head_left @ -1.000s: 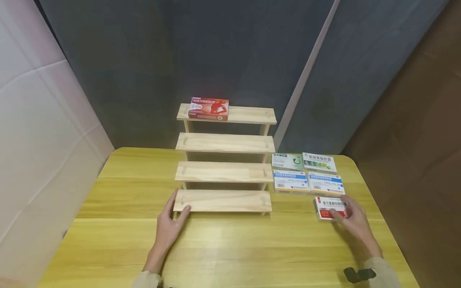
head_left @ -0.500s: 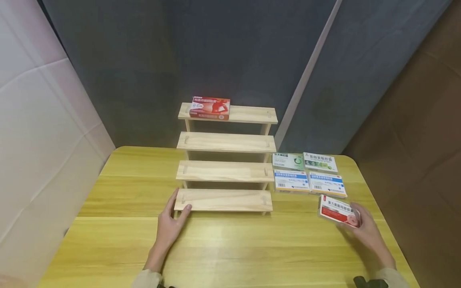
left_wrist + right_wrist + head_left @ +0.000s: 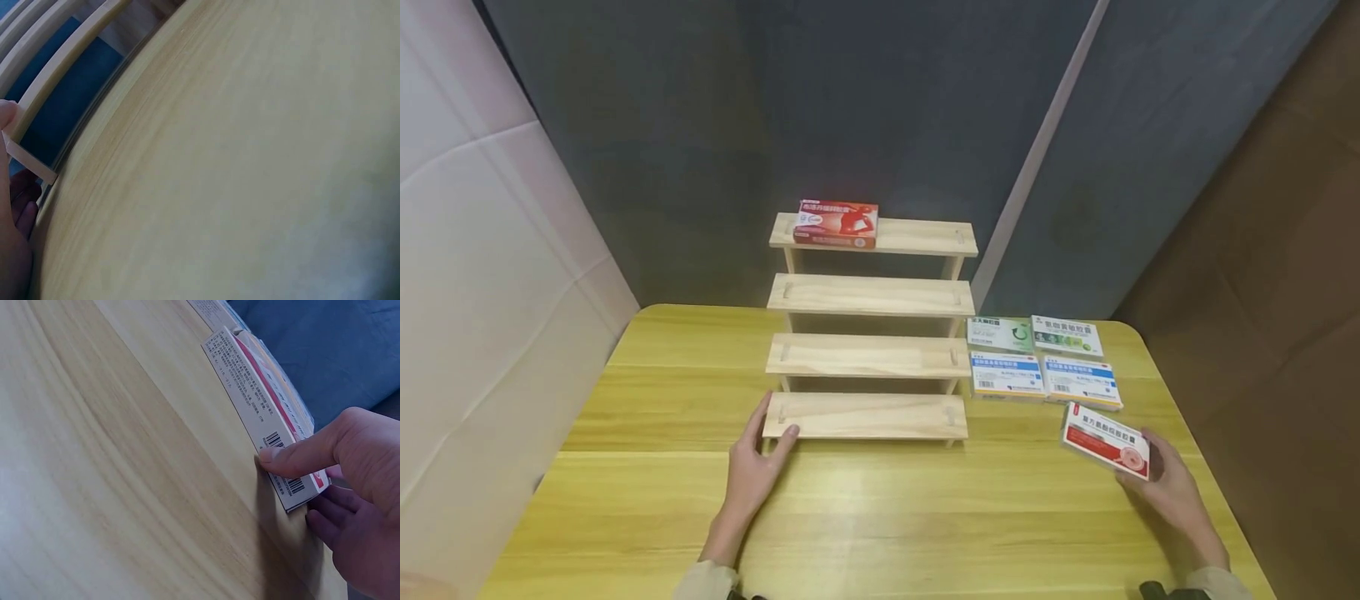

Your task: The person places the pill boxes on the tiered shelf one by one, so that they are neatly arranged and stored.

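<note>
My right hand point(image 3: 1172, 492) pinches a white-and-red medicine box point(image 3: 1105, 442) by its right end, thumb on the near side. In the right wrist view the thumb presses the printed side of the box by its barcode, and the box sits tilted close over the table. My left hand point(image 3: 754, 467) holds the left end of a four-step wooden display rack point(image 3: 865, 417) at its lowest step. Its thumb lies on the front edge there, and the other fingers reach round the side. A red medicine box point(image 3: 835, 225) lies on the rack's top step, toward the left.
To the right of the rack lie two blue-and-white boxes point(image 3: 1006, 377), with a green-and-white box point(image 3: 998, 335) and another green-marked box point(image 3: 1066, 337) behind them. A dark cloth point(image 3: 880, 100) hangs behind the wooden table point(image 3: 865, 517); a brown panel point(image 3: 1262, 275) stands at right.
My right hand has taken hold of the white-and-red box, turned it slightly and drawn it a little right and nearer. The left hand stays at the rack.
</note>
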Motion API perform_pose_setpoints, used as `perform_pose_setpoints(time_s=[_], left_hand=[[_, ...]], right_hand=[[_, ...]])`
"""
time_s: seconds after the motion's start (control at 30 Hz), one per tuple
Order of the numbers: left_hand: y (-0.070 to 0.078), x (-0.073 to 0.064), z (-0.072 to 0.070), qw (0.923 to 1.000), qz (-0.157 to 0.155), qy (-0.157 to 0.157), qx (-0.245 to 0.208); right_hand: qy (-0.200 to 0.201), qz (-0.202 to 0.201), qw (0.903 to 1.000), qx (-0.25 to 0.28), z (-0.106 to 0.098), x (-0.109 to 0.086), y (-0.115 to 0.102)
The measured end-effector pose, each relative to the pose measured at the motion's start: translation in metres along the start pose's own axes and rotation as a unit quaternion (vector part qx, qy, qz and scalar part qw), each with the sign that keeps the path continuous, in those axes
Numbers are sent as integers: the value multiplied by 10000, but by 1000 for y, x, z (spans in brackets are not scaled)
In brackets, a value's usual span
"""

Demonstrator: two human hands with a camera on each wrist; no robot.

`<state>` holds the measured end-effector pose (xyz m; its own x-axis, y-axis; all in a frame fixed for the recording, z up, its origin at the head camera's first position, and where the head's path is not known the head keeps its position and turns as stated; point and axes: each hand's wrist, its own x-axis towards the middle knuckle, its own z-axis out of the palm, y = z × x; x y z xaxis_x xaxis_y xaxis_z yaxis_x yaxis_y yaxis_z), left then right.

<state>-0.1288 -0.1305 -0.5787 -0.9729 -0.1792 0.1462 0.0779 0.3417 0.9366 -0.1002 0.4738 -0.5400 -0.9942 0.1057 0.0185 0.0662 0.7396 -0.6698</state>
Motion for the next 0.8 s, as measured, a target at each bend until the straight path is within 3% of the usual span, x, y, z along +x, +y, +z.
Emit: perform_pose_setpoints(time_s=[0.27, 0.57, 0.8], left_hand=[[-1, 0, 0, 10000, -22, -3, 37], [0, 0, 0, 10000, -26, -41, -11], [-1, 0, 0, 10000, 1, 0, -10]], right_hand=[[149, -304, 9972, 670, 0, -4, 7], [-12, -166, 9945, 1033, -3, -7, 3], [47, -294, 9886, 1477, -3, -6, -4]])
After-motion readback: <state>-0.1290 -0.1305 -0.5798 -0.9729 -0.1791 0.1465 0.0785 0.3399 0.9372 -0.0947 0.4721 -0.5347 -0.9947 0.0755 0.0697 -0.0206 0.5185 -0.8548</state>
